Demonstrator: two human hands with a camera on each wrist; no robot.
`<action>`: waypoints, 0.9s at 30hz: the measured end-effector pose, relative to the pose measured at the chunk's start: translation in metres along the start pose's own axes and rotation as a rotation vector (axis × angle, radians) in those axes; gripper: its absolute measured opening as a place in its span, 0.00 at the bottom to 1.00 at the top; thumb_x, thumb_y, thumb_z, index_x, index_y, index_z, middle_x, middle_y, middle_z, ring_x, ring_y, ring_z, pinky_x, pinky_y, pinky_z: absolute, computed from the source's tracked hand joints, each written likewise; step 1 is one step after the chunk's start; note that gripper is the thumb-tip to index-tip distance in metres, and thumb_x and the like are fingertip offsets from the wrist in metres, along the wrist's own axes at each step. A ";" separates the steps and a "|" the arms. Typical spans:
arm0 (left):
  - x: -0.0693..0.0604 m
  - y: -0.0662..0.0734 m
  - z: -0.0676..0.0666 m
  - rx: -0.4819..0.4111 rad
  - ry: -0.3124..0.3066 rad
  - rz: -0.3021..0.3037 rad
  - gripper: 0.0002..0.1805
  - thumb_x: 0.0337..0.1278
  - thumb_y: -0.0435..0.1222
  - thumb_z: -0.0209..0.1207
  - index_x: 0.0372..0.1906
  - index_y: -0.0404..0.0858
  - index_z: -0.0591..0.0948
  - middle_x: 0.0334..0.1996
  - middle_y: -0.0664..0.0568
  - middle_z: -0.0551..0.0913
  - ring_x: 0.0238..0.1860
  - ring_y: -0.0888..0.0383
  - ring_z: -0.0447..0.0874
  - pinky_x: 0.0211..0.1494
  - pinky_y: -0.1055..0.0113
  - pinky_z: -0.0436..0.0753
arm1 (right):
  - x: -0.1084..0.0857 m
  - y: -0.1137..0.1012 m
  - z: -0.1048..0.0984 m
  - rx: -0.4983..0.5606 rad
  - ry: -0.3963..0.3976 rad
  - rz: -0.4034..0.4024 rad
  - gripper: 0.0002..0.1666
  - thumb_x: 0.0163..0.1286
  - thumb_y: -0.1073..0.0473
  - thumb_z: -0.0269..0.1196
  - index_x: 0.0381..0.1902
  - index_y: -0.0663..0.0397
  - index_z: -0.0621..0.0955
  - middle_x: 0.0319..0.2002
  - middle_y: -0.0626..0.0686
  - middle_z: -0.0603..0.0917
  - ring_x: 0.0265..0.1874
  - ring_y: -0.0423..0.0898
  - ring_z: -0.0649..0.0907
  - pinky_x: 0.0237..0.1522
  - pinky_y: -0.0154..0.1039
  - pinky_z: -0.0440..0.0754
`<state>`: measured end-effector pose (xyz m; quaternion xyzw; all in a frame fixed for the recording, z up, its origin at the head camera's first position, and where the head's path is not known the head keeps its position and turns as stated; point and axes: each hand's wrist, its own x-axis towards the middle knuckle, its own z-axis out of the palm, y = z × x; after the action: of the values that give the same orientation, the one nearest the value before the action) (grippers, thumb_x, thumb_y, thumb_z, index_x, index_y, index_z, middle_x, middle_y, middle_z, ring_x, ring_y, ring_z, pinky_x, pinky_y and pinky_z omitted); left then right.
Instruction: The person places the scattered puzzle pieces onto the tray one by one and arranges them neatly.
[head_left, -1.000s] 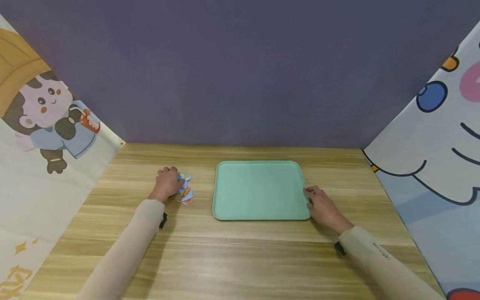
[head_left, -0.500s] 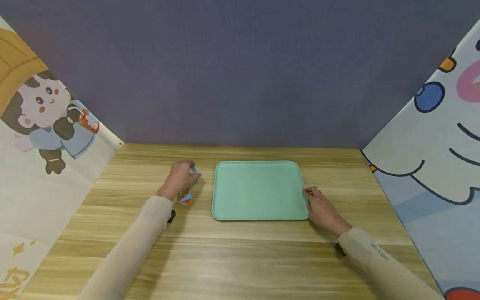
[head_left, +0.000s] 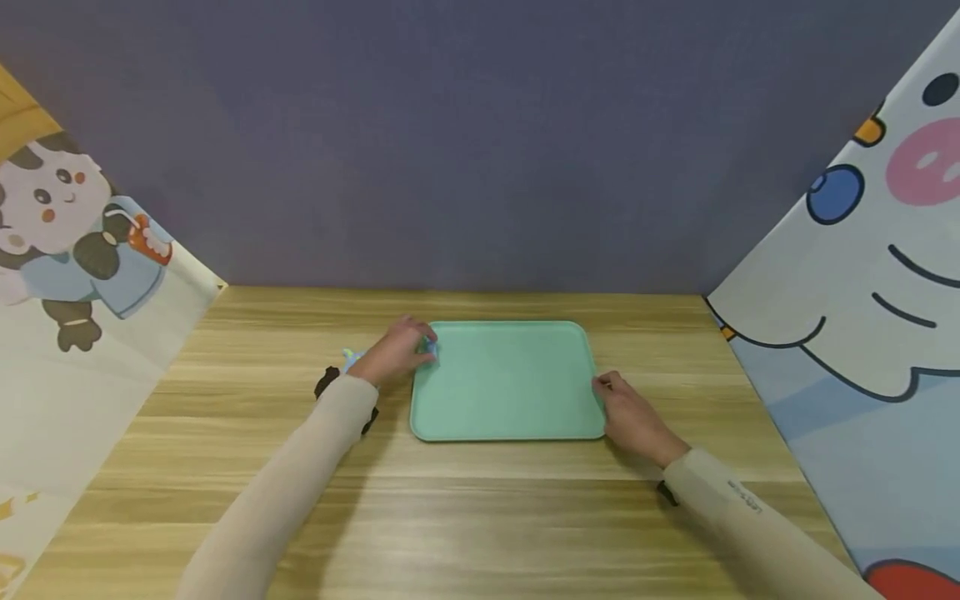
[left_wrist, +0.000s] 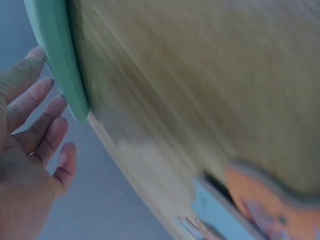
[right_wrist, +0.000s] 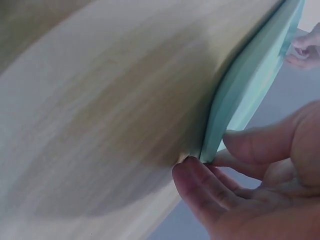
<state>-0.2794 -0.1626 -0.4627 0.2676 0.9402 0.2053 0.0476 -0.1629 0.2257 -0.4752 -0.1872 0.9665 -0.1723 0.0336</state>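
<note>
Tray [head_left: 506, 383], green, lies flat on the surface [head_left: 487, 517], close to its far edge and roughly midway between its left and right edges. My left grip [head_left: 393, 354] pinches a small blue piece [head_left: 431, 350] at the tray's far-left corner; contact with the rim cannot be told. My right grip [head_left: 636, 421] pinches the tray's right rim, thumb over it. Left wrist view, blurred: an orange piece [left_wrist: 255, 192] and a pale blue piece [left_wrist: 217, 212] just beside it, on the surface toward its left edge from the tray.
</note>
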 end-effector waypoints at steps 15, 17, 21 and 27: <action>0.009 -0.002 0.005 0.009 -0.015 0.011 0.15 0.53 0.37 0.67 0.47 0.39 0.82 0.51 0.51 0.79 0.54 0.51 0.65 0.62 0.41 0.56 | 0.006 -0.006 -0.004 0.075 -0.024 0.060 0.30 0.59 0.79 0.51 0.61 0.80 0.64 0.58 0.69 0.65 0.55 0.61 0.72 0.52 0.52 0.74; 0.009 -0.002 0.004 0.000 -0.017 0.016 0.16 0.53 0.37 0.67 0.47 0.38 0.82 0.52 0.51 0.79 0.55 0.50 0.65 0.62 0.43 0.57 | 0.008 -0.006 -0.005 0.108 -0.046 0.112 0.30 0.61 0.78 0.52 0.63 0.78 0.64 0.59 0.69 0.65 0.55 0.61 0.73 0.52 0.52 0.74; 0.008 -0.002 0.000 -0.027 -0.015 0.005 0.18 0.53 0.37 0.67 0.50 0.37 0.81 0.53 0.49 0.78 0.59 0.48 0.65 0.64 0.49 0.60 | 0.011 -0.006 -0.008 0.140 -0.098 0.197 0.31 0.61 0.77 0.53 0.64 0.76 0.63 0.58 0.68 0.65 0.55 0.61 0.72 0.53 0.53 0.73; -0.006 -0.004 -0.013 -0.051 0.032 -0.007 0.17 0.54 0.34 0.66 0.48 0.33 0.81 0.51 0.45 0.77 0.58 0.47 0.67 0.61 0.54 0.68 | 0.012 -0.003 -0.010 0.159 -0.116 0.233 0.31 0.61 0.75 0.53 0.64 0.75 0.65 0.54 0.66 0.68 0.50 0.58 0.74 0.51 0.53 0.74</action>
<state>-0.2791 -0.1739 -0.4525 0.2597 0.9363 0.2331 0.0398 -0.1747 0.2217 -0.4647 -0.0799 0.9615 -0.2320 0.1237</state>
